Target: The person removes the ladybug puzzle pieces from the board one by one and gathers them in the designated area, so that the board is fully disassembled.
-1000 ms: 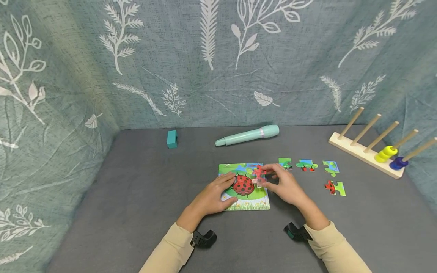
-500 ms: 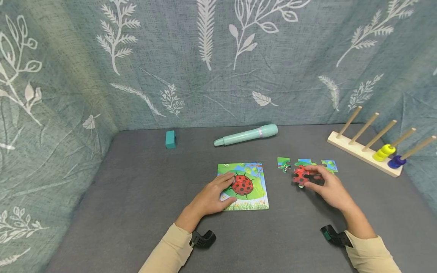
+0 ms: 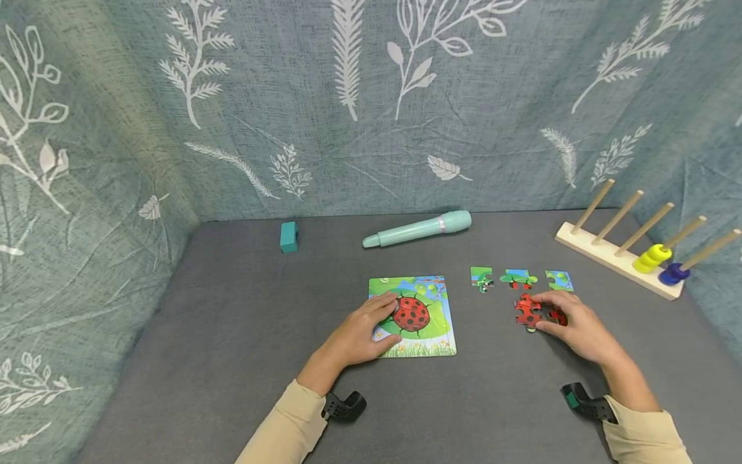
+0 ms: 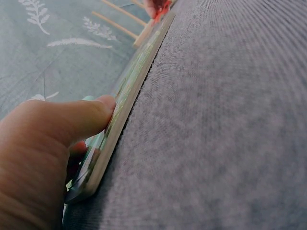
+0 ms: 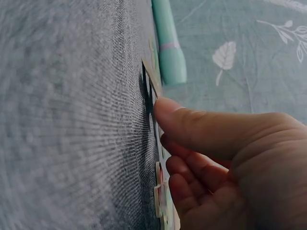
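My left hand (image 3: 366, 332) rests on the left side of a square ladybug puzzle board (image 3: 431, 341), thumb and fingers spread across its face. In the left wrist view the thumb (image 4: 91, 117) lies on the board near its edge. Farther right, my right hand (image 3: 580, 328) pinches a red puzzle piece (image 3: 527, 312) with black spots by its right side. In the right wrist view the piece (image 5: 151, 79) is seen edge-on and tilted, one end lifted off the table. Another red puzzle piece (image 3: 558, 316) lies partly hidden under the right hand.
Three loose puzzle pieces lie in a row behind the right hand, the middle one a green and red piece (image 3: 518, 279). A mint-green toy microphone (image 3: 417, 231), a teal block (image 3: 288, 237) and a wooden peg stand (image 3: 620, 261) with yellow and blue rings stand farther back.
My right hand has carried the red puzzle piece from above the board rightward to the loose pieces and lowered it. My left hand has stayed on the board.
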### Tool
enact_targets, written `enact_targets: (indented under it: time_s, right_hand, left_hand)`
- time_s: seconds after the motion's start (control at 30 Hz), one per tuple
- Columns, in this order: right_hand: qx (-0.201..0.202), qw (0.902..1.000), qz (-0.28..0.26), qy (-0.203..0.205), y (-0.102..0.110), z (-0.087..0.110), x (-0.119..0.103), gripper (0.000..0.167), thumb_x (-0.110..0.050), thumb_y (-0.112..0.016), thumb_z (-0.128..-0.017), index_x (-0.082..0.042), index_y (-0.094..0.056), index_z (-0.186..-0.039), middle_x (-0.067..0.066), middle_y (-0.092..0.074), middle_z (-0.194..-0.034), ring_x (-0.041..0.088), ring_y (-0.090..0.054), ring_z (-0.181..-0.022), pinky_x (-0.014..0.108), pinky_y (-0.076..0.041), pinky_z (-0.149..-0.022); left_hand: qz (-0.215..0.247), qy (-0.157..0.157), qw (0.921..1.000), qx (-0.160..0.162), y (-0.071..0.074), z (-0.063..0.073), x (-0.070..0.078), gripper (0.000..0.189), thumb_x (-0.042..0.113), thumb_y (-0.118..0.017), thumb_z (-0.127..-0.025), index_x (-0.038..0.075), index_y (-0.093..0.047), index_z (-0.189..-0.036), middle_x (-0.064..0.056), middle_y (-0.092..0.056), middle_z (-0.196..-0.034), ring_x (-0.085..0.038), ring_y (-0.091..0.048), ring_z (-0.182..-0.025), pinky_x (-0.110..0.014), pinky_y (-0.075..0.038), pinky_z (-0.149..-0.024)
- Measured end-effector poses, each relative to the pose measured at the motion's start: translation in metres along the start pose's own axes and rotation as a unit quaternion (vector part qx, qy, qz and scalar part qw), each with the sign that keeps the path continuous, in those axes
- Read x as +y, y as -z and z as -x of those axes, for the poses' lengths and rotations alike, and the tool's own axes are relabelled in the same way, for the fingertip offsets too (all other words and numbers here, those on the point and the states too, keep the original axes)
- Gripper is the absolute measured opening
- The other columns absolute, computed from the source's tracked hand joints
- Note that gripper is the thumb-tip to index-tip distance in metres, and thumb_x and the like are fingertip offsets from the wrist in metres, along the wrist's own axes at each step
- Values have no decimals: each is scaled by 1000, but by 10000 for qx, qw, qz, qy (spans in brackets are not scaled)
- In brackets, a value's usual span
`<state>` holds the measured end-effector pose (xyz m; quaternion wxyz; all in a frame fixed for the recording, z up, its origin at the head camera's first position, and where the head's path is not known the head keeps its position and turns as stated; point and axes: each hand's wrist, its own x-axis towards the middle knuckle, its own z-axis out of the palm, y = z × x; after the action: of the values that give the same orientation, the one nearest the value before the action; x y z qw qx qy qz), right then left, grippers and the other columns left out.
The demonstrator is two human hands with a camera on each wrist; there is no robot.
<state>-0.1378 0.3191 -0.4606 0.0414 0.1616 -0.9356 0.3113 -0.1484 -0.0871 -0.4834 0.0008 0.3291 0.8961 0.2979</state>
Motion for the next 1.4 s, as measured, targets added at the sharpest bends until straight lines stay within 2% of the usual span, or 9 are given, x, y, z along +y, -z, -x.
enact_targets:
  time_s: [0.23, 0.37, 0.8, 0.87, 1.0, 1.07, 1.2, 1.3, 1.4]
  right_hand:
    - [180, 9993, 138, 298, -7, 0, 4, 39, -8, -76, -78, -5, -62, -114, 16, -58, -117, 29, -46, -107, 32, -36, -83]
    - [247, 9989, 118, 378, -9, -1, 6, 40, -7, -76, -77, -4, -62, -114, 16, -58, -115, 28, -45, -106, 33, -35, -82]
    - [355, 9989, -60, 289, -6, -1, 0, 48, -7, -77, -76, -1, -59, -120, 18, -57, -119, 32, -45, -109, 30, -34, -84]
    - [357, 9991, -84, 225, -5, -1, -3, 49, -10, -78, -77, -3, -59, -122, 16, -57, -121, 24, -46, -111, 23, -34, -85]
    - [331, 9987, -299, 239, -5, -3, -10, 53, -13, -78, -78, -4, -57, -125, 14, -58, -122, -2, -49, -107, 5, -36, -85]
    - [251, 9980, -502, 285, -6, -5, -15, 54, -12, -78, -78, -3, -56, -127, 15, -59, -122, -9, -51, -104, 2, -38, -85]
    - [-11, 9957, -869, 316, -11, -11, -28, 55, -10, -75, -81, -1, -53, -130, 16, -59, -122, 7, -61, -104, 8, -47, -86]
    - [-217, 9945, -980, 298, -19, -16, -40, 56, -12, -74, -82, -2, -51, -132, 16, -57, -126, 26, -61, -108, 22, -52, -87]
    - [-465, 9927, -1063, 331, -29, -22, -52, 57, -16, -73, -84, -4, -50, -134, 15, -56, -129, 34, -58, -114, 38, -53, -91]
  left_hand:
    - [16, 39, 10000, -75, 0, -1, 0, 64, 32, -66, -89, 0, -45, -140, -14, -39, -149, -32, -34, -139, -44, -31, -116]
    - [4, 37, 10000, -67, 0, 0, -1, 64, 32, -66, -89, 0, -45, -141, -14, -38, -149, -31, -34, -139, -43, -31, -117]
    - [25, -30, 10000, 12, -1, 0, -2, 65, 31, -67, -88, 0, -45, -140, -14, -39, -149, -33, -35, -138, -44, -33, -115]
    - [61, -36, 10000, 40, -1, 0, -1, 65, 30, -68, -87, 0, -45, -140, -14, -39, -149, -34, -35, -138, -45, -35, -114]
    - [209, 21, 9997, 108, -1, 0, -1, 65, 30, -70, -86, 2, -47, -140, -13, -40, -149, -35, -36, -137, -46, -37, -113]
    - [318, 54, 9994, 151, -1, 1, -1, 65, 30, -71, -86, 2, -47, -140, -13, -40, -148, -36, -36, -137, -47, -37, -112]
    - [483, 17, 9985, 266, -2, 2, -3, 67, 28, -72, -84, 1, -47, -139, -14, -41, -148, -35, -36, -137, -48, -37, -112]
    - [474, -36, 9981, 392, -1, 2, -7, 69, 27, -74, -83, 0, -46, -139, -14, -41, -148, -34, -35, -138, -48, -35, -114]
    - [383, -78, 9979, 510, 1, 3, -11, 71, 27, -74, -82, -1, -44, -140, -14, -40, -148, -32, -34, -139, -46, -30, -116]
